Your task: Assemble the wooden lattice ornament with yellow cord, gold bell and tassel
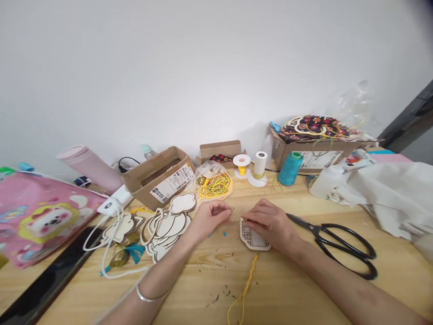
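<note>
My right hand (267, 222) is closed on a small pale wooden lattice frame (256, 246), its fingers at the frame's top edge. My left hand (212, 216) is held just to the left, thumb and forefinger pinched together. Something tiny shows at its fingertips, too small to name. Below the frame, a braided yellow cord (249, 280) with a loop lies on the wooden table (287, 295). Pale cloud-shaped wooden pieces (168, 225) are piled to the left of my left hand.
Black-handled scissors (333, 243) lie right of my right hand. Behind stand a teal thread cone (290, 169), spools (260, 169), a bag of yellow cords (214, 185), an open cardboard box (162, 178) and a filled box (307, 155). A white cable (110, 234) runs at left.
</note>
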`<state>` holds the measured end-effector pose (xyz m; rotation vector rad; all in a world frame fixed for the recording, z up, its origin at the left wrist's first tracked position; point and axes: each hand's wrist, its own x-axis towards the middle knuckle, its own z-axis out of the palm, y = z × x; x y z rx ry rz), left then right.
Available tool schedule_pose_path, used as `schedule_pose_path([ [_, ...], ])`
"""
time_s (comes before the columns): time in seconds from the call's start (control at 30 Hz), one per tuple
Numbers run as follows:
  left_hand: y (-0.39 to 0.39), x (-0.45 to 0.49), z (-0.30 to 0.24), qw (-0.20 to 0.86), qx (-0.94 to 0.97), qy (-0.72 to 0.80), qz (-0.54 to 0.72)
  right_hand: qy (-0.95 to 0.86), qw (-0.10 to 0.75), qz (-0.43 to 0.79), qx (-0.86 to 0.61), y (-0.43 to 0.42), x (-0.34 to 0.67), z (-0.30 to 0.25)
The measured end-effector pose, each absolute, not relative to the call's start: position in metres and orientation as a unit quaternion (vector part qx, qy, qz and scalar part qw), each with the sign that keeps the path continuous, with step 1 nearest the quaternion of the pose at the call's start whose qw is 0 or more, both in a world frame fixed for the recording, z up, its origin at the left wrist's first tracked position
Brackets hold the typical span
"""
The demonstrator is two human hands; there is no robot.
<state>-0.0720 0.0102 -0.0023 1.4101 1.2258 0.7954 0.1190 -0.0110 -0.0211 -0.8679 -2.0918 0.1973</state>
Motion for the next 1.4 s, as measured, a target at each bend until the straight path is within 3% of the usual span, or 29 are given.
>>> schedule_pose_path([
  [0.3,-0.008,-0.060,0.001,0.613,0.548,0.468,0.323,-0.836,0.422,0.063,-0.345,-0.007,0.121,-0.022],
  [1.4,-0.010,-0.057,-0.005,0.636,0.529,0.469,0.309,-0.873,0.351,0.011,-0.339,-0.013,0.116,-0.014],
])
